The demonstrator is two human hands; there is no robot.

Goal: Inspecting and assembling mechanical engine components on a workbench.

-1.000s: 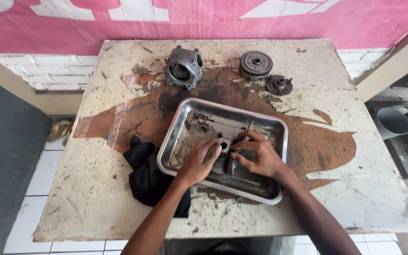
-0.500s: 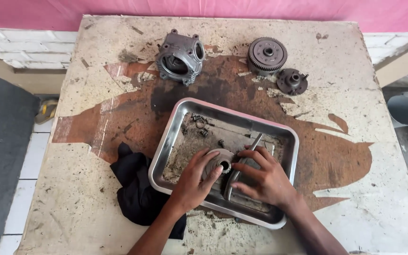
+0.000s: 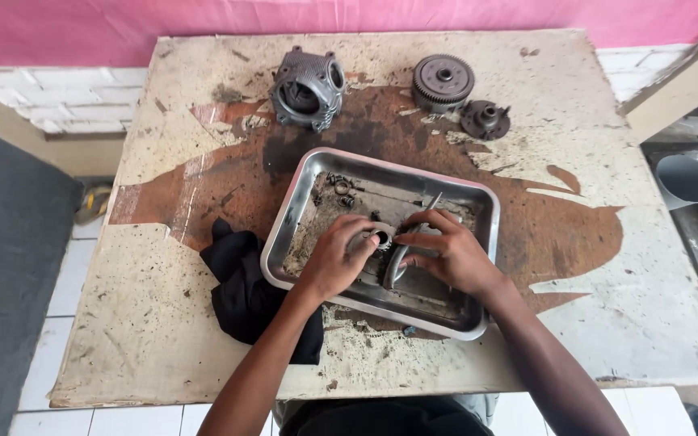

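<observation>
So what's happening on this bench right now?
A person works with both hands inside a shallow steel tray on a stained, worn table. The left hand grips a small round metal ring-shaped part, while the right hand holds a slim grey brush-like tool against it. Small loose metal bits lie in the tray's far corner. A black rag sits at the tray's left. A finned grey engine cylinder, a toothed round gear and a smaller hub piece rest at the table's far side.

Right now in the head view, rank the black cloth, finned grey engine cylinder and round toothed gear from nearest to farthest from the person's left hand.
1. Black cloth, just left of the left hand, beside the tray.
2. Finned grey engine cylinder, at the table's far side, left.
3. Round toothed gear, at the far side, right.
</observation>
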